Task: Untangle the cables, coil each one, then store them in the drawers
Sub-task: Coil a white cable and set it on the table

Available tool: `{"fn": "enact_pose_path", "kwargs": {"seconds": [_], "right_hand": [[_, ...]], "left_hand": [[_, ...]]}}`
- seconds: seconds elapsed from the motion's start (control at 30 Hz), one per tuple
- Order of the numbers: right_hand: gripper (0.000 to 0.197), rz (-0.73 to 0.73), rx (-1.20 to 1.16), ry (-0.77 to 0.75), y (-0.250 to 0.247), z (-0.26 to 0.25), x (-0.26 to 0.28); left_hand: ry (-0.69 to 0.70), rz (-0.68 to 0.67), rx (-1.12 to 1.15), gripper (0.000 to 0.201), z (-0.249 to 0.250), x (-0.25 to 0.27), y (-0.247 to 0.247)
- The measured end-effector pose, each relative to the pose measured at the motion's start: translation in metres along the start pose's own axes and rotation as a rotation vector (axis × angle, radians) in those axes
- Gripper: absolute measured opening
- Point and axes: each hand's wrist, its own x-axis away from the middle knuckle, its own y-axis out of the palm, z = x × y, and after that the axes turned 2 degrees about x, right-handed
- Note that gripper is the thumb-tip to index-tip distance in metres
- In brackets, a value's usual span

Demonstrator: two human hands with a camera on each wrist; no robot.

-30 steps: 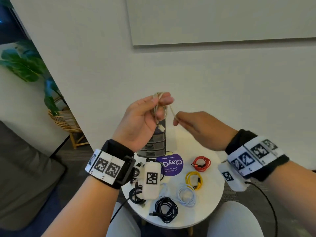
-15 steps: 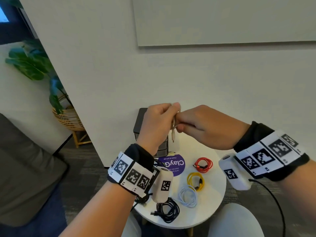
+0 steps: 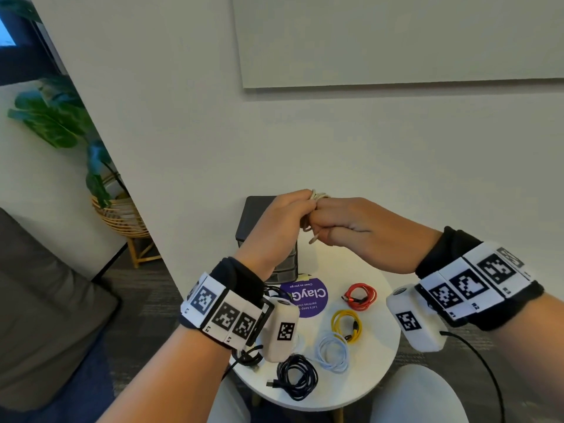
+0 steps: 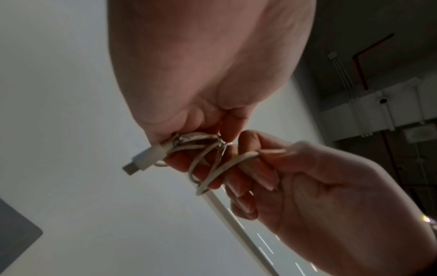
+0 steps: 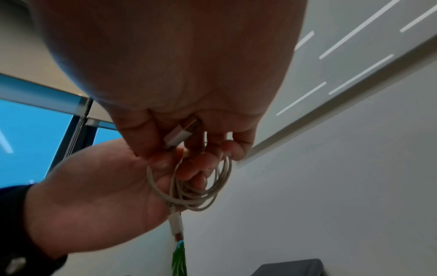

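Both hands meet in the air above the dark grey drawer unit [image 3: 255, 215]. My left hand [image 3: 283, 218] grips a small coil of beige cable [image 3: 317, 196], its loops wound round the fingers [image 4: 201, 149]. One white plug [image 4: 146, 159] sticks out below that hand. My right hand [image 3: 341, 227] pinches the cable's other end, with its silver plug [image 5: 183, 133] held between curled fingers. The coil [image 5: 196, 188] hangs between the two palms. A plug tip [image 3: 313, 239] pokes out under the right fist.
The round white table [image 3: 378, 361] carries coiled cables: red [image 3: 360, 296], yellow [image 3: 346, 325], pale blue [image 3: 332, 351], dark blue [image 3: 297, 375] and black [image 3: 248, 358]. A purple round sticker [image 3: 305, 296] lies by the drawers. A potted plant in a wicker basket [image 3: 119, 215] stands left; a grey sofa [image 3: 45, 315] nearer.
The hands have dropped lower and come together. The right hand, apart and drawing the strand a second ago, now presses against the left with the cable end wound in.
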Motion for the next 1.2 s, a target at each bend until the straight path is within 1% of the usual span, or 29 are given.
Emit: {"fn": "enact_pose_path", "kwargs": {"seconds": [0.1,0.17,0.23,0.3,0.43,0.5,0.57,0.63,0.67,0.7,0.73,0.8,0.83,0.87,0.9,0.97,1.03,1.1,1.13,1.2], "right_hand": [[0.023,0.028,-0.186,0.032,-0.005,-0.005,0.003],[0.029,0.08,-0.215,0.029,-0.009,-0.007,0.004],[0.027,0.148,-0.076,-0.002,-0.013,-0.006,0.002],[0.022,0.195,0.094,-0.041,-0.014,-0.004,0.0],[0.018,0.371,0.187,-0.055,-0.023,0.001,0.0],[0.018,0.472,0.322,-0.013,-0.026,0.005,0.0],[0.019,0.534,0.471,0.072,-0.026,0.007,-0.003],[0.019,0.53,0.572,0.11,-0.025,0.007,-0.006],[0.018,0.508,0.564,0.096,-0.024,0.008,-0.008],[0.017,0.483,0.491,0.08,-0.023,0.009,-0.01],[0.016,0.459,0.358,0.082,-0.021,0.01,-0.012],[0.017,0.433,0.005,0.159,-0.017,0.007,-0.013],[0.021,0.418,-0.176,0.194,-0.014,0.004,-0.013],[0.026,0.401,-0.307,0.211,-0.011,0.003,-0.012],[0.028,0.382,-0.359,0.206,-0.008,0.001,-0.011],[0.027,0.372,-0.334,0.187,-0.002,0.001,-0.011],[0.022,0.433,-0.314,0.191,0.004,0.004,-0.014],[0.018,0.493,-0.325,0.194,0.01,0.008,-0.017],[0.017,0.508,-0.348,0.205,0.012,0.01,-0.018],[0.017,0.533,-0.454,0.236,0.016,0.012,-0.018]], "left_hand": [[0.027,0.0,0.041,0.035,0.002,0.004,0.004],[0.034,0.006,0.041,0.038,0.001,0.006,0.007],[0.008,0.033,0.079,0.036,0.002,0.008,0.01],[0.006,0.055,0.083,0.043,0.004,0.007,0.012],[0.032,0.051,0.055,0.051,0.012,0.003,0.01],[0.046,0.055,0.049,0.052,0.015,0.002,0.008],[0.053,0.078,0.039,0.05,0.015,0.001,0.008],[0.054,0.096,0.052,0.048,0.014,-0.001,0.007],[0.055,0.103,0.06,0.048,0.014,-0.001,0.008],[0.056,0.111,0.062,0.048,0.013,-0.002,0.008],[0.057,0.124,0.06,0.048,0.012,-0.002,0.009],[0.068,0.154,0.042,0.049,0.009,-0.003,0.01],[0.08,0.169,0.037,0.049,0.008,-0.004,0.01],[0.096,0.18,0.039,0.05,0.006,-0.004,0.009],[0.107,0.19,0.039,0.05,0.004,-0.005,0.008],[0.114,0.222,0.023,0.051,0.0,-0.005,0.007],[0.119,0.264,-0.007,0.046,-0.005,-0.007,0.007],[0.129,0.303,0.005,0.036,-0.008,-0.008,0.007],[0.13,0.305,0.022,0.033,-0.008,-0.008,0.007],[0.127,0.266,0.069,0.031,-0.006,-0.007,0.005]]}}
